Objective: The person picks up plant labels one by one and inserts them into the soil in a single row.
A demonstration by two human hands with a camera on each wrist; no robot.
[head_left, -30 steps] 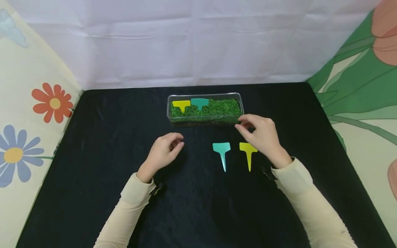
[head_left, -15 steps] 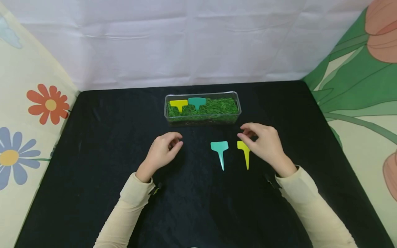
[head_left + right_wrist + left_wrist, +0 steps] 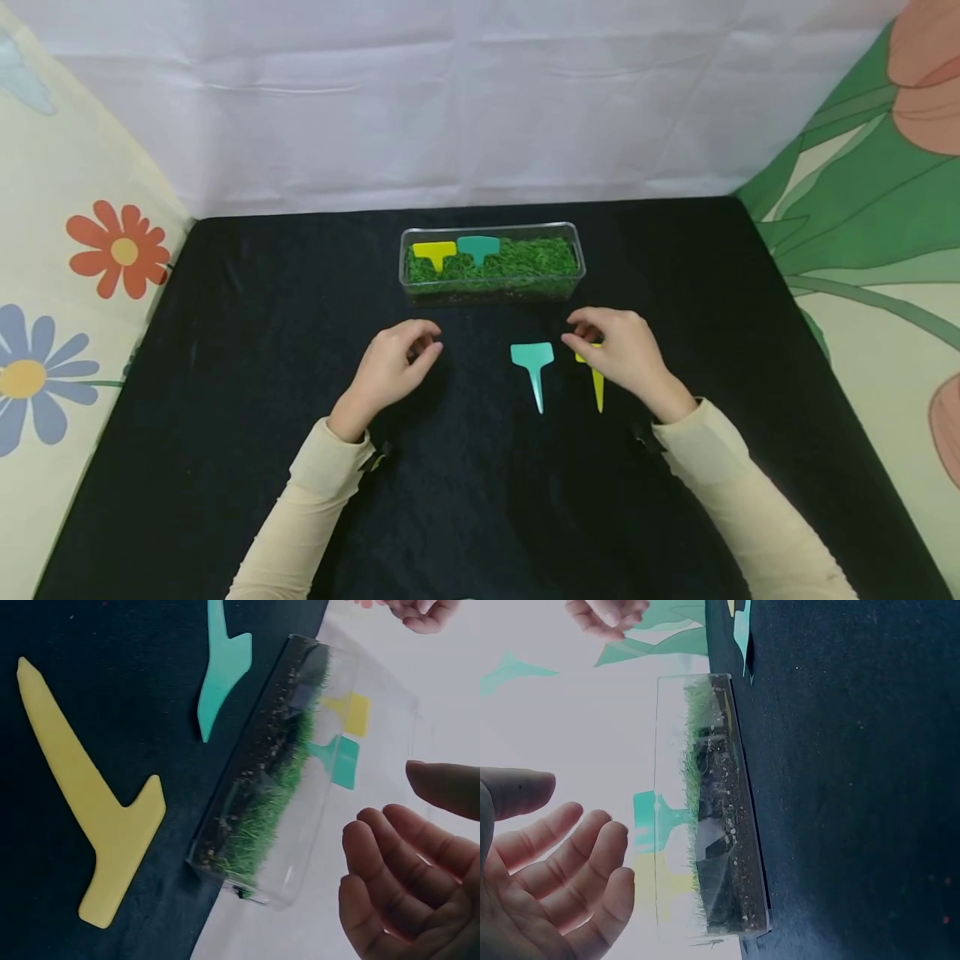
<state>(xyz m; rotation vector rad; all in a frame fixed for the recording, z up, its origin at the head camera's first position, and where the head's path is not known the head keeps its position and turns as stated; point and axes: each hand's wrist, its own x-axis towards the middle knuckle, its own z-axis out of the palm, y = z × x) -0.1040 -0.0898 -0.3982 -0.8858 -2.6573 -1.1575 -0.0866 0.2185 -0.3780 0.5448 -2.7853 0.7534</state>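
My right hand (image 3: 622,352) hovers with relaxed, bent fingers over a yellow T-shaped plant label (image 3: 598,390), hiding part of its head in the head view. The right wrist view shows this yellow label (image 3: 97,810) lying flat, apart from the fingers. Just left of it lies a turquoise plant label (image 3: 533,358), stem toward me. My left hand (image 3: 396,368) floats over the cloth with loosely curved fingers, holding nothing. Behind both hands stands a clear plastic box (image 3: 491,285) of grass and soil, where another yellow label (image 3: 434,250) and a teal label (image 3: 478,245) stick upright.
A black cloth (image 3: 465,483) covers the table. White fabric (image 3: 465,100) hangs along the back edge, and flower-printed panels (image 3: 75,350) border the left and right sides.
My right hand has drawn back from beside the box's front right corner toward me, then shifted slightly left over the yellow label. My left hand stays in place.
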